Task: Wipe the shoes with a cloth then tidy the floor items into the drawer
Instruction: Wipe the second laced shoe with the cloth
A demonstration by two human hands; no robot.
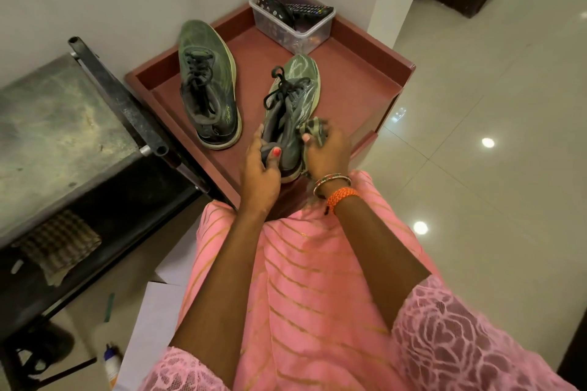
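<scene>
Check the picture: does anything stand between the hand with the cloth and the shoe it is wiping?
Nothing visible does. The right hand grips the cloth right against the side of the held shoe, while the left hand holds its heel. The other shoe lies apart, to the left on the red-brown top.

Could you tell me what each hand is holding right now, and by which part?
The left hand grips the nearer shoe by its heel collar. The right hand holds a bunched cloth against that shoe's side.
</scene>
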